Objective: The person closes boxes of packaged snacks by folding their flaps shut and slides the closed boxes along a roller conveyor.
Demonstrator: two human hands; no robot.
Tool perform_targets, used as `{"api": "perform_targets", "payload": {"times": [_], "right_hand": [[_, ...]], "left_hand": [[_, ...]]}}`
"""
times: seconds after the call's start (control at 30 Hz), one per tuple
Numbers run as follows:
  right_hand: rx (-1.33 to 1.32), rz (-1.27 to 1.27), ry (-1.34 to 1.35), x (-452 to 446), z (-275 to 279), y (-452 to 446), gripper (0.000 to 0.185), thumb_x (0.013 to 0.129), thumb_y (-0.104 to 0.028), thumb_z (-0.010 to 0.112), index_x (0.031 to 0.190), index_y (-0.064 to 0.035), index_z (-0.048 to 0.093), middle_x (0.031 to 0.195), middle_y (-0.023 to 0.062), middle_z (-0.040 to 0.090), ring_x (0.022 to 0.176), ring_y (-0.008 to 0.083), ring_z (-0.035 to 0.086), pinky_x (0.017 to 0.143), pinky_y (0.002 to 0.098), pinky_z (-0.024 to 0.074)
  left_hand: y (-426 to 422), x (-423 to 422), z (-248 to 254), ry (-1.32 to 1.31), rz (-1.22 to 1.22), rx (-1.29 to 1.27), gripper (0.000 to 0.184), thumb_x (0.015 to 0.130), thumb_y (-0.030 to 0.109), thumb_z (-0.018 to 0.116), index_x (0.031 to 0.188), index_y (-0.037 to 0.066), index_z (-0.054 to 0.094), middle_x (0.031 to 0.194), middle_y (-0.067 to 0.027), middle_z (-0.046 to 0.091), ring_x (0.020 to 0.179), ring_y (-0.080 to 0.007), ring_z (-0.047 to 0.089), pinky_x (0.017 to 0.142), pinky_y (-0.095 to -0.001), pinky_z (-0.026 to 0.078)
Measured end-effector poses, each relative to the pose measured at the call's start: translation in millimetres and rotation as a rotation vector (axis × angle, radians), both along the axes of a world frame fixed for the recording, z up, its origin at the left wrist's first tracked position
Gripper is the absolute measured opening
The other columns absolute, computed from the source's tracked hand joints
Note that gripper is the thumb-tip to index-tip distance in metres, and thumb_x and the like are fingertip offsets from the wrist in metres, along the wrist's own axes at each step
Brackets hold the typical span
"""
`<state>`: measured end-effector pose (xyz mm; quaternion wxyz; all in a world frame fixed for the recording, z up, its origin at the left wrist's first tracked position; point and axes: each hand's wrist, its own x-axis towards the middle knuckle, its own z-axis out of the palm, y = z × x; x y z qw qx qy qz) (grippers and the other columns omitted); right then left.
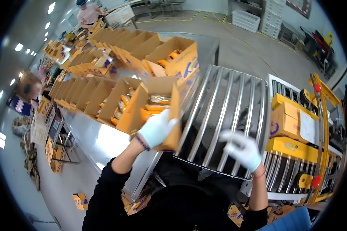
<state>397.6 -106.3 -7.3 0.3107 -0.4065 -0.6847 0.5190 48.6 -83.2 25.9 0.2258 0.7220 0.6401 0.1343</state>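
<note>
My left hand (158, 129), in a white glove, is at the near side of an open cardboard box (131, 117) holding orange-and-clear packets (152, 111). Its fingers reach over the packets by the box wall; whether they grip anything is hidden. My right hand (241, 148), also gloved, hovers over the roller conveyor (219, 111) with its fingers apart and nothing in them, slightly blurred. The box stands at the right edge of the metal table (104, 134), beside the rollers.
Rows of open boxes (92, 94) line the table, some with packets. A closed box (285, 119) sits in a yellow-framed machine (314, 150) at the right. A co-worker (89, 14) stands at the far left. White crates (245, 20) are at the back.
</note>
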Motion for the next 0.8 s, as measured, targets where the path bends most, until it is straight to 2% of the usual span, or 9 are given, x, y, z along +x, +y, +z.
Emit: {"api": "perform_targets", "payload": {"times": [0.07, 0.17, 0.27, 0.33, 0.4, 0.47, 0.67, 0.7, 0.8], "right_hand": [[0.292, 0.165, 0.038, -41.7, 10.5, -19.7, 0.071, 0.080, -0.043, 0.083, 0.136, -0.0047, 0.063, 0.134, 0.0153, 0.065, 0.134, 0.0372, 0.054, 0.117, 0.0516, 0.0374], [0.747, -0.107, -0.475, -62.4, 28.6, -17.9, 0.087, 0.069, -0.040, 0.088, 0.139, 0.0015, 0.057, 0.145, 0.0188, 0.055, 0.135, 0.0423, 0.050, 0.118, 0.0555, 0.0341], [0.732, -0.039, -0.400, -55.5, -14.9, 10.5, 0.062, 0.076, -0.023, 0.084, 0.132, -0.0039, 0.065, 0.140, 0.0133, 0.063, 0.135, 0.0359, 0.054, 0.119, 0.0547, 0.0342], [0.424, 0.116, -0.111, -44.1, -24.2, 26.0, 0.039, 0.083, -0.013, 0.078, 0.121, -0.0053, 0.073, 0.133, 0.0133, 0.069, 0.131, 0.0336, 0.060, 0.119, 0.0516, 0.0362], [-0.032, 0.064, 0.040, -31.4, -30.1, 41.5, 0.047, 0.080, -0.016, 0.080, 0.124, -0.0042, 0.070, 0.135, 0.0172, 0.066, 0.132, 0.0355, 0.057, 0.120, 0.0509, 0.0354], [0.744, -0.101, -0.444, -50.6, -5.9, 58.2, 0.063, 0.074, -0.019, 0.083, 0.131, -0.0030, 0.064, 0.143, 0.0206, 0.058, 0.138, 0.0390, 0.049, 0.121, 0.0513, 0.0330], [0.819, -0.258, -0.748, -58.9, -10.8, 21.3, 0.105, 0.058, -0.032, 0.091, 0.146, 0.0040, 0.045, 0.144, 0.0199, 0.051, 0.138, 0.0397, 0.044, 0.124, 0.0597, 0.0233], [0.805, -0.252, -0.790, -52.7, -25.4, 14.4, 0.104, 0.058, -0.030, 0.091, 0.146, 0.0029, 0.047, 0.141, 0.0186, 0.053, 0.135, 0.0383, 0.047, 0.124, 0.0595, 0.0241], [0.738, -0.286, -0.869, -20.5, -26.6, 10.5, 0.103, 0.056, -0.022, 0.092, 0.146, 0.0005, 0.048, 0.139, 0.0149, 0.056, 0.131, 0.0359, 0.051, 0.124, 0.0581, 0.0257]], "left_hand": [[13.8, 7.7, 7.5, -0.484, -0.102, 0.156, 0.055, 0.099, 0.034, 0.065, 0.139, -0.001, 0.052, 0.113, -0.0235, 0.069, 0.113, -0.0391, 0.066, 0.102, -0.0443, 0.051], [28.3, -6.7, -0.8, 0.027, 0.286, 0.817, 0.050, 0.101, 0.031, 0.064, 0.141, 0.003, 0.054, 0.121, -0.0198, 0.069, 0.117, -0.0342, 0.065, 0.106, -0.0405, 0.048], [40.4, -30.7, -9.0, -0.611, -0.052, -0.018, 0.041, 0.102, 0.026, 0.061, 0.139, 0.009, 0.057, 0.124, -0.0154, 0.069, 0.113, -0.0329, 0.067, 0.102, -0.0397, 0.052], [56.0, -15.7, -49.0, -0.061, -0.611, 0.367, 0.034, 0.102, 0.022, 0.058, 0.135, 0.014, 0.061, 0.122, -0.0103, 0.071, 0.109, -0.0305, 0.069, 0.095, -0.0390, 0.055], [64.3, 11.5, -43.9, 0.020, -0.544, 0.325, 0.024, 0.100, 0.019, 0.057, 0.123, 0.014, 0.064, 0.109, -0.0061, 0.073, 0.101, -0.0293, 0.068, 0.091, -0.0397, 0.055], [93.5, 31.0, -77.1, 0.083, -0.575, 0.872, 0.022, 0.095, 0.018, 0.064, 0.116, 0.011, 0.067, 0.088, -0.0040, 0.069, 0.091, -0.0268, 0.065, 0.083, -0.0393, 0.052], [62.1, 54.4, -109.2, -0.671, 0.411, 0.585, 0.040, 0.095, 0.027, 0.074, 0.124, 0.001, 0.061, 0.098, -0.0084, 0.068, 0.102, -0.0238, 0.066, 0.095, -0.0382, 0.052], [63.9, 48.0, -103.7, -1.110, 0.335, 0.133, 0.044, 0.098, 0.026, 0.070, 0.129, -0.003, 0.059, 0.104, -0.0129, 0.071, 0.103, -0.0202, 0.068, 0.094, -0.0357, 0.053], [80.3, 76.4, -98.8, -1.104, 0.115, 0.043, 0.045, 0.097, 0.027, 0.072, 0.127, -0.004, 0.059, 0.112, -0.0148, 0.071, 0.099, -0.0196, 0.069, 0.088, -0.0352, 0.056]]}}
